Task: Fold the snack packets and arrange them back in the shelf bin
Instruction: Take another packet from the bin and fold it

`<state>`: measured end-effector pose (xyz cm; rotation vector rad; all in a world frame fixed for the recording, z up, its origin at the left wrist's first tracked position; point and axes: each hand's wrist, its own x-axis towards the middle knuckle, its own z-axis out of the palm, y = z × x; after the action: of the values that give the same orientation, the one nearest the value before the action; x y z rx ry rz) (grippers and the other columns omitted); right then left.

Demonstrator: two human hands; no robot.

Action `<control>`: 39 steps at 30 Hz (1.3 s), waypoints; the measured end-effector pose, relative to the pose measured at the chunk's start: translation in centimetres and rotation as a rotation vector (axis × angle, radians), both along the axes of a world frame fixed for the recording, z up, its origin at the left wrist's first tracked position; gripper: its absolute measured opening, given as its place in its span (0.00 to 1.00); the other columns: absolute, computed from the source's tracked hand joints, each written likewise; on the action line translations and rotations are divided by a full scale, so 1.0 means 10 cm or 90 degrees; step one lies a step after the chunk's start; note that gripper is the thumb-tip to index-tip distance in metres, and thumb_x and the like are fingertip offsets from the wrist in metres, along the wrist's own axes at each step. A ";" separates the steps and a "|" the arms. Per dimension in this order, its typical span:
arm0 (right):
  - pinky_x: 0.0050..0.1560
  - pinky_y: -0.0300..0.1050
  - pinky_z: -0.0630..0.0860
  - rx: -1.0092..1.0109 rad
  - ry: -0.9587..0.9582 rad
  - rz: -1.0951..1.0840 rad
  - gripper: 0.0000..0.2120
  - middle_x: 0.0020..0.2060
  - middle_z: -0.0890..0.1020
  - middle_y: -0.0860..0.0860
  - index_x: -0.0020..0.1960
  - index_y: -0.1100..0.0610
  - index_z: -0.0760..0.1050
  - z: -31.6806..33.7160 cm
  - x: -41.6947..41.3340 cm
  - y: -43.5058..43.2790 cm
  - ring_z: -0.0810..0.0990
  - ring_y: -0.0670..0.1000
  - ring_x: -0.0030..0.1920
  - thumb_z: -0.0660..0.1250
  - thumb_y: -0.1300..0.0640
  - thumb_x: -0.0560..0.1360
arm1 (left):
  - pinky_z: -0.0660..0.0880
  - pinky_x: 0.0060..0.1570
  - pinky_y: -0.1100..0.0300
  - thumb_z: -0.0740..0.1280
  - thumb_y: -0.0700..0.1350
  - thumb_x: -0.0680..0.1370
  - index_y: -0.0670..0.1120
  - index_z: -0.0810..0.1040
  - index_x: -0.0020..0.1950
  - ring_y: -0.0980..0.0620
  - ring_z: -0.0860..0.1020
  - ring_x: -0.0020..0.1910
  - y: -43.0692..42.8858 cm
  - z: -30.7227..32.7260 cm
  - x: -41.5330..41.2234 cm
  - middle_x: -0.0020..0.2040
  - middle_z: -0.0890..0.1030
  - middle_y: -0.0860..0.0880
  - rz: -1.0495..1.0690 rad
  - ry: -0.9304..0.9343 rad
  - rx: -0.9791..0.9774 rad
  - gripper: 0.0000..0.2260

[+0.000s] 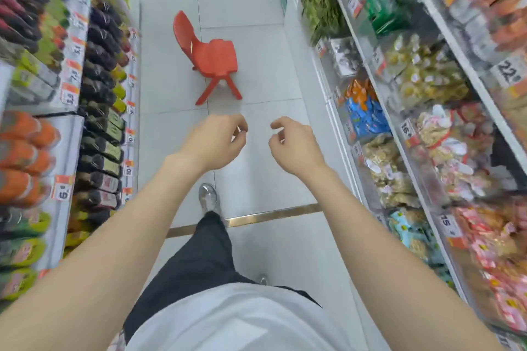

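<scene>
I stand in a shop aisle, both arms stretched out over the floor. My left hand (218, 141) hangs with loosely curled fingers and holds nothing. My right hand (293, 145) is a short gap to its right, also loosely curled and empty. Clear shelf bins (368, 177) full of snack packets line the shelving on my right. One bin holds beige snack packets (390, 171), another blue and orange packets (365, 111). Neither hand touches a packet or a bin. The picture is blurred at both sides.
A small red plastic chair (211, 57) stands on the white tiled floor ahead of my hands. Shelves of dark bottles (99, 134) and orange-capped containers run along the left. A metal strip (256, 218) crosses the floor by my forward foot.
</scene>
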<state>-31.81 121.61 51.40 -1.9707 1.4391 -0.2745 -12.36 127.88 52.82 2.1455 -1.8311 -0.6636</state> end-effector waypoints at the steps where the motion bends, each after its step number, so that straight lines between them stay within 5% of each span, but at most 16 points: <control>1: 0.52 0.55 0.83 0.002 -0.001 -0.007 0.18 0.43 0.83 0.46 0.67 0.53 0.78 -0.03 0.19 -0.34 0.82 0.55 0.50 0.63 0.57 0.79 | 0.79 0.46 0.50 0.62 0.49 0.83 0.51 0.81 0.61 0.47 0.81 0.48 -0.35 -0.04 0.18 0.52 0.84 0.54 -0.004 0.001 -0.003 0.11; 8: 0.50 0.54 0.84 0.044 0.004 -0.083 0.18 0.45 0.81 0.44 0.68 0.51 0.78 0.00 1.18 -2.27 0.83 0.52 0.49 0.63 0.56 0.79 | 0.80 0.47 0.48 0.61 0.49 0.82 0.51 0.81 0.59 0.45 0.81 0.49 -2.72 0.00 1.16 0.50 0.83 0.52 -0.143 -0.022 0.012 0.12; 19: 0.42 0.43 0.77 0.066 -0.024 -0.265 0.17 0.43 0.83 0.44 0.68 0.52 0.78 -0.26 1.42 -5.02 0.82 0.48 0.44 0.61 0.57 0.80 | 0.80 0.51 0.48 0.60 0.49 0.83 0.54 0.80 0.62 0.45 0.80 0.54 -6.10 -0.08 1.39 0.55 0.83 0.51 -0.354 -0.069 0.045 0.12; 26: 0.52 0.52 0.81 0.097 -0.026 -0.309 0.17 0.43 0.84 0.48 0.68 0.53 0.79 -0.35 1.38 -6.87 0.82 0.54 0.46 0.62 0.57 0.81 | 0.79 0.49 0.50 0.60 0.49 0.83 0.53 0.80 0.62 0.45 0.81 0.54 -7.95 -0.15 1.33 0.55 0.83 0.51 -0.448 -0.117 0.090 0.12; 35: 0.63 0.58 0.80 0.182 0.017 -0.399 0.20 0.62 0.85 0.51 0.66 0.50 0.81 -1.10 0.93 -8.12 0.83 0.57 0.62 0.58 0.51 0.78 | 0.82 0.46 0.46 0.60 0.47 0.83 0.52 0.80 0.56 0.44 0.81 0.49 -9.98 -0.66 0.82 0.51 0.83 0.51 -0.657 -0.162 0.104 0.09; 39: 0.51 0.51 0.77 0.168 0.035 -0.491 0.14 0.57 0.86 0.54 0.64 0.52 0.80 -1.56 0.92 -8.50 0.82 0.60 0.60 0.59 0.57 0.84 | 0.80 0.46 0.48 0.62 0.44 0.83 0.48 0.80 0.53 0.42 0.81 0.48 -10.77 -1.28 0.47 0.49 0.82 0.46 -0.805 -0.187 0.128 0.07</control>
<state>-22.62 36.61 35.79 -1.1548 2.1032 -0.3409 -7.66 20.15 40.05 0.9186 -3.3209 -0.7540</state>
